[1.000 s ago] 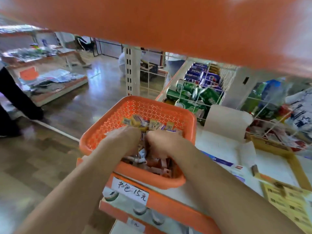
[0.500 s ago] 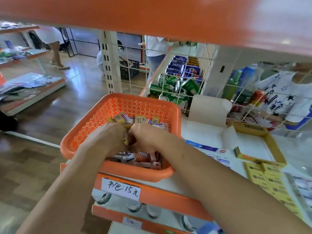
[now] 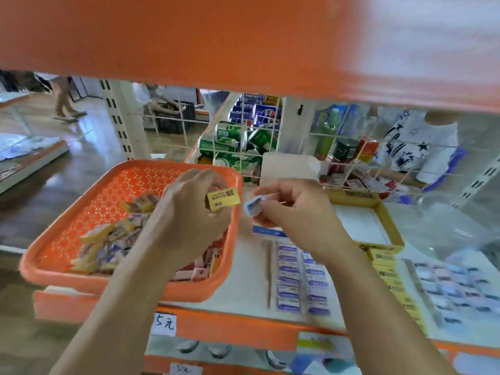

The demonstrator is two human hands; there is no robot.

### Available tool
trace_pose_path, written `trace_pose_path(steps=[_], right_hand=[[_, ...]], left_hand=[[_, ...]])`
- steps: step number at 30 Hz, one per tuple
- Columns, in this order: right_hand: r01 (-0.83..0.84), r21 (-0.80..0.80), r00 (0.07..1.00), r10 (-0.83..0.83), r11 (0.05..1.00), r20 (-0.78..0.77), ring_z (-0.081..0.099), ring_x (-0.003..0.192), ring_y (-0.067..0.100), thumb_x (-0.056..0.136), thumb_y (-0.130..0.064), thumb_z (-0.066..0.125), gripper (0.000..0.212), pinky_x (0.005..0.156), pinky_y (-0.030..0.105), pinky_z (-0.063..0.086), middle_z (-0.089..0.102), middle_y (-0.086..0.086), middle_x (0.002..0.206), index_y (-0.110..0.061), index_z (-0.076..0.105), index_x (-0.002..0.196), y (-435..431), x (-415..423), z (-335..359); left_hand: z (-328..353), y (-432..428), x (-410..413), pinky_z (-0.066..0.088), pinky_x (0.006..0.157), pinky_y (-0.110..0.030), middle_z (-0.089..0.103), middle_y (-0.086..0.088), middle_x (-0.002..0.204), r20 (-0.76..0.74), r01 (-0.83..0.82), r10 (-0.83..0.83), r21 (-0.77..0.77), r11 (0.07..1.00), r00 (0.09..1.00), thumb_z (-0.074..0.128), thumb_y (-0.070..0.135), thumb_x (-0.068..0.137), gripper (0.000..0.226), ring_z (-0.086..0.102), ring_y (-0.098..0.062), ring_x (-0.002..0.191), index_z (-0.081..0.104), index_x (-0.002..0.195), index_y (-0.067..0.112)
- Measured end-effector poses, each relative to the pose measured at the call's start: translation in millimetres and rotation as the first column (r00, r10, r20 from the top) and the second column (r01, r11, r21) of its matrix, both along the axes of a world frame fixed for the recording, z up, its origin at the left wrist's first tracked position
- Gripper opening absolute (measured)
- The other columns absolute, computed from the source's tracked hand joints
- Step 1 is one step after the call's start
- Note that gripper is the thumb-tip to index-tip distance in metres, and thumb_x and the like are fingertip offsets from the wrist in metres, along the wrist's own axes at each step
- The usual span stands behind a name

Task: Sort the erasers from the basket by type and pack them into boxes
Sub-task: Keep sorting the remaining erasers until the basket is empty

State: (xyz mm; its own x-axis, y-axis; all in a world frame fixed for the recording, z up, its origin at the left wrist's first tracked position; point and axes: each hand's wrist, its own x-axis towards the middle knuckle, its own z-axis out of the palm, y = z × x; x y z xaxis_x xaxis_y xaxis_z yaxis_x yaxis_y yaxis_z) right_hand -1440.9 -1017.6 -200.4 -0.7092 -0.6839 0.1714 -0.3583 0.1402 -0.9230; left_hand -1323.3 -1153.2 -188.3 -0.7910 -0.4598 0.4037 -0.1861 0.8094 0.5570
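On white shelf (image 3: 244, 269): orange basket (image 3: 81, 280) (shop aisle (image 3: 89, 161)).

Basket (image 3: 151, 164): orange plastic, perforated, faint sheen.
Yellow eraser (image 3: 223, 198): matt printed paper sleeve.
Blue eraser (image 3: 254, 205): smooth wrapper.
Wire grid (image 3: 242, 136) behind basket: white-coated metal.
Yellow box (image 3: 389, 226) right of basket: matt cardboard.

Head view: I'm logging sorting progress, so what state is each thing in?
orange basket: on shelf, holds mixed erasers.
left hand: pinches yellow eraser over the basket's rim.
right hand: pinches blue-white eraser over the shelf.
yellow box: open, floor looks bare.
white box: open, flap up.
blue erasers: laid in rows.
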Motion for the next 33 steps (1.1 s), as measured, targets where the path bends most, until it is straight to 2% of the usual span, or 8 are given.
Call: trace_pose_path(steps=[5, 12, 16, 19, 22, 25, 28, 33], right_hand=[[0.129, -0.043, 0.981, -0.121, 0.991, 0.154, 0.068, 0.087, 0.037, 0.073, -0.009, 0.075, 0.026, 0.084, 0.057, 0.053, 0.068, 0.019, 0.091, -0.027, 0.072, 0.091, 70, -19, -12], [0.275, -0.058, 0.944, -0.258, 0.960, 0.206, 0.066, 0.079, 0.043, 0.083, -0.007, 0.070, 0.003, 0.077, 0.055, 0.055, 0.068, 0.022, 0.075, -0.009, 0.068, 0.082, 145, -33, -22], [0.364, -0.049, 0.905, -0.341, 0.930, 0.254, 0.064, 0.065, 0.033, 0.084, -0.002, 0.067, 0.005, 0.067, 0.045, 0.055, 0.066, 0.017, 0.064, -0.005, 0.064, 0.080, 185, -38, -31], [0.410, 0.003, 0.893, -0.402, 0.912, 0.203, 0.056, 0.052, 0.020, 0.087, -0.005, 0.063, 0.011, 0.054, 0.029, 0.046, 0.058, 0.010, 0.053, -0.013, 0.065, 0.080, 216, -44, -36], [0.406, 0.102, 0.908, -0.414, 0.908, 0.070, 0.049, 0.049, 0.016, 0.089, -0.020, 0.063, 0.020, 0.050, 0.030, 0.041, 0.059, 0.014, 0.057, -0.017, 0.066, 0.070, 247, -53, -41], [0.410, 0.199, 0.911, -0.412, 0.890, -0.031, 0.037, 0.048, 0.010, 0.086, -0.025, 0.068, 0.035, 0.050, 0.029, 0.033, 0.042, 0.002, 0.050, -0.010, 0.057, 0.056, 275, -60, -48], [0.428, 0.290, 0.903, -0.420, 0.856, -0.093, 0.032, 0.049, 0.006, 0.084, -0.026, 0.070, 0.035, 0.049, 0.022, 0.028, 0.039, -0.002, 0.052, -0.002, 0.059, 0.062, 295, -65, -54], [0.364, 0.460, 0.927, -0.362, 0.810, -0.096, 0.041, 0.046, 0.003, 0.086, -0.034, 0.065, 0.021, 0.046, 0.017, 0.031, 0.061, 0.000, 0.058, -0.019, 0.062, 0.071, 311, -70, -57]], left_hand=[[-8, 48, -33, 0.041, 0.066, -0.007, 0.051, 0.023, 0.093, -0.057, 0.129, -0.125, 0.070, 0.989, 0.991, 0.068, 0.016, 0.081, 0.023, 0.054, 0.003, 0.082, 0.062, 0.100, 0.030], [-24, 108, -68, 0.045, 0.064, -0.011, 0.058, 0.017, 0.085, -0.069, 0.267, -0.258, 0.189, 0.945, 0.964, 0.070, 0.015, 0.078, 0.030, 0.057, 0.004, 0.078, 0.057, 0.089, 0.040], [-40, 144, -87, 0.040, 0.061, -0.012, 0.059, 0.017, 0.087, -0.029, 0.349, -0.354, 0.249, 0.903, 0.935, 0.070, 0.028, 0.078, 0.023, 0.057, 0.001, 0.075, 0.056, 0.086, 0.045], [-46, 176, -98, 0.041, 0.062, -0.012, 0.057, 0.018, 0.089, 0.043, 0.416, -0.436, 0.226, 0.881, 0.899, 0.068, 0.033, 0.080, 0.020, 0.056, 0.003, 0.080, 0.053, 0.084, 0.045], [-56, 204, -110, 0.049, 0.067, -0.023, 0.055, 0.018, 0.089, 0.077, 0.454, -0.480, 0.226, 0.862, 0.874, 0.066, 0.037, 0.079, 0.018, 0.056, 0.000, 0.080, 0.053, 0.085, 0.047], [-66, 228, -121, 0.052, 0.072, -0.032, 0.051, 0.021, 0.093, 0.106, 0.461, -0.499, 0.259, 0.849, 0.860, 0.057, 0.048, 0.073, 0.015, 0.056, -0.001, 0.083, 0.051, 0.087, 0.051], [-71, 248, -127, 0.049, 0.075, -0.025, 0.052, 0.019, 0.092, 0.160, 0.475, -0.518, 0.243, 0.846, 0.840, 0.059, 0.041, 0.077, 0.013, 0.054, 0.000, 0.086, 0.051, 0.088, 0.043], [-72, 266, -127, 0.038, 0.076, -0.012, 0.048, 0.019, 0.096, 0.227, 0.486, -0.506, 0.142, 0.862, 0.832, 0.064, 0.028, 0.084, 0.017, 0.046, 0.001, 0.088, 0.055, 0.098, 0.035]])
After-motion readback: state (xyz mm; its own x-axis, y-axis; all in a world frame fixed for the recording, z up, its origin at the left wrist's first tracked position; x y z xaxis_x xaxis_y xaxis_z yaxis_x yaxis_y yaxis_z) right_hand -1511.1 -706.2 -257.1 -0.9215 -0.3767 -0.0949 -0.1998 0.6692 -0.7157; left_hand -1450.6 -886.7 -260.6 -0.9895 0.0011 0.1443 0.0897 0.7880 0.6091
